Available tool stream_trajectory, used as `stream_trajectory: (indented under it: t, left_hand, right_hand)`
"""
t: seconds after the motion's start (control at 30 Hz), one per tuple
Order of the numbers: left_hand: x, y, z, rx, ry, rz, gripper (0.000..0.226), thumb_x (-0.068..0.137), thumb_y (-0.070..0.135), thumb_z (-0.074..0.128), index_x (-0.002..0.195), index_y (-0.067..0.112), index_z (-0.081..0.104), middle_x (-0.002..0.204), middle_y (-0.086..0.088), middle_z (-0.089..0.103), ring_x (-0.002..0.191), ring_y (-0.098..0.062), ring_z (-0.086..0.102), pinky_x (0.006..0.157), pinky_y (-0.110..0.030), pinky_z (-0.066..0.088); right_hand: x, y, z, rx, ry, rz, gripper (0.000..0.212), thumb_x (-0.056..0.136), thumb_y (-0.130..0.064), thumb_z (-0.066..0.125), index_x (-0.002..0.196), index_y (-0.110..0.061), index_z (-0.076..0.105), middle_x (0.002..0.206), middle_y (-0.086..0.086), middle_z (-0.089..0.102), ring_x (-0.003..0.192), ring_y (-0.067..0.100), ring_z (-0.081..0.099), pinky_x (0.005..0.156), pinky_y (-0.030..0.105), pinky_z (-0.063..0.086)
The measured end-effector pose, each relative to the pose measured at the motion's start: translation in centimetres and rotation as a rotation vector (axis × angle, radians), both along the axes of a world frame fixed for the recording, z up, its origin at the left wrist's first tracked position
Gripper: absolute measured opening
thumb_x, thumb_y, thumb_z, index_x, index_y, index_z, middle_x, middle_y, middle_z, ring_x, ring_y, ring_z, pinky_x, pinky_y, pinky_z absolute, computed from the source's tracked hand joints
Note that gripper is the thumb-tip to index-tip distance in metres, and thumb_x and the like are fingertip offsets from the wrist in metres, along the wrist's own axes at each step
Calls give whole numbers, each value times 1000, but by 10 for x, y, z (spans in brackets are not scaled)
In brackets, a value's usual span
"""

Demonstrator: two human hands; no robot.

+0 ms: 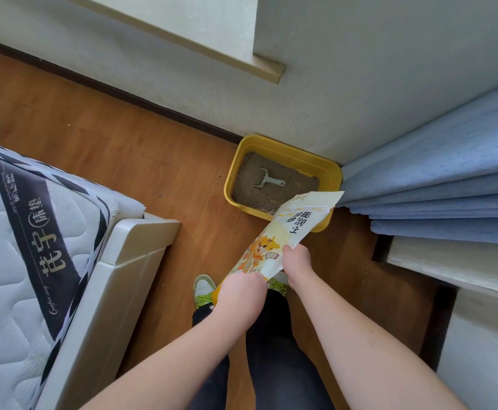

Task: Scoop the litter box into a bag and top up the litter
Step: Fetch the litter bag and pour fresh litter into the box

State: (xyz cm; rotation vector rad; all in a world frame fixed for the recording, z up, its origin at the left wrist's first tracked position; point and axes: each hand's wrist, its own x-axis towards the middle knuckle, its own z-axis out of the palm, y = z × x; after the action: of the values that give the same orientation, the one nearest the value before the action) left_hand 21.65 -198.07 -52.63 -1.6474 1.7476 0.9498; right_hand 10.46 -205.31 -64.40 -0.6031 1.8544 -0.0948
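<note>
A yellow litter box stands on the floor in the wall corner, with grey-brown litter in it. On the litter lies a grey scoop. I hold a yellow and white litter bag with a tiger print, tilted, its torn-open top over the box's near right corner. My left hand grips the bag's lower end. My right hand grips its side higher up. No litter is seen falling from the bag.
A bed with a white frame and a quilted mattress fills the left. Blue curtains hang at the right of the box. Wooden floor lies between them. My legs and green-laced shoes are below the bag.
</note>
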Motion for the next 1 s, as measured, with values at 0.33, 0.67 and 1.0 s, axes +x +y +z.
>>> stream_trajectory:
  t: [0.33,0.67,1.0]
  left_hand:
    - [-8,-7,4,22,-4,-37,29,98,10,53,126,5,54,114,-6,65,101,-24,66,76,-32,52]
    - [-4,-13,3,35,-3,36,25,98,10,52,123,8,57,111,-5,66,99,-22,66,67,-28,41]
    - [-19,-32,0,51,6,1,30,95,5,53,126,6,56,112,-7,66,100,-25,66,71,-30,48]
  right_hand:
    - [-8,-7,1,-17,-16,114,29,98,-17,44,121,-6,59,113,10,65,99,28,64,91,43,54]
    - [4,-15,0,6,-27,97,32,100,-17,43,127,-4,55,120,12,63,106,30,62,92,41,52]
    - [-15,-28,4,-73,73,104,35,101,-22,41,127,-3,55,121,12,62,107,29,61,93,43,52]
